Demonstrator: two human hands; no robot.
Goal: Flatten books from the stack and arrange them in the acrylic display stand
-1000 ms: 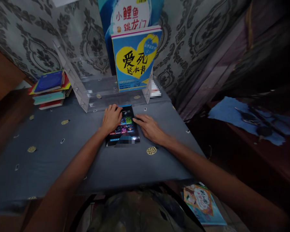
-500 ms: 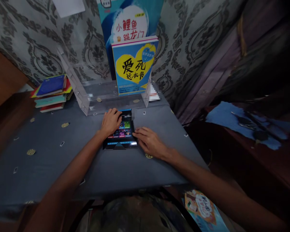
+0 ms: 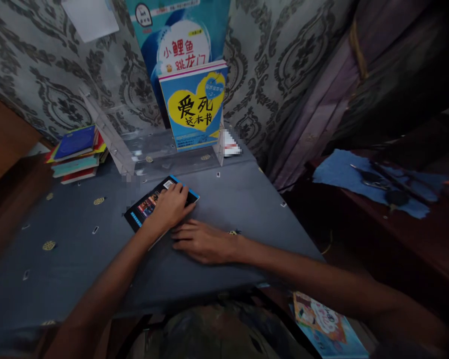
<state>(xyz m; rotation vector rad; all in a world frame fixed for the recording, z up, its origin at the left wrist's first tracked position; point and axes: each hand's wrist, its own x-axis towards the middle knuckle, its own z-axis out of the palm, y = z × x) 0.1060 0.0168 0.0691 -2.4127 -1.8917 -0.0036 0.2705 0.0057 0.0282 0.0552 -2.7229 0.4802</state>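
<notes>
A black book [image 3: 144, 207] with blue edging, small coloured pictures and a barcode lies slanted on the table, its blue top edge towards the upper right. My left hand [image 3: 173, 203] rests flat across it, fingers stretched towards the top edge, covering much of the cover. Beside the lower right edge of the book is my right hand [image 3: 201, 242], palm down on the tablecloth with its fingers extended. Whether its fingertips touch the book I cannot tell.
Behind stands a clear acrylic stand [image 3: 119, 154] holding a blue-and-yellow book [image 3: 194, 112] before a taller teal book [image 3: 213, 30]. Stacked books [image 3: 77, 154] sit left. Scissors [image 3: 374, 179] lie on blue cloth [image 3: 333, 174] at right. Another book [image 3: 329, 329] is below the table's front edge.
The black book has turned from roughly upright to slanted and shifted left. My right hand has moved left and nearer to me; my left hand stays on the book. The view has shifted slightly.
</notes>
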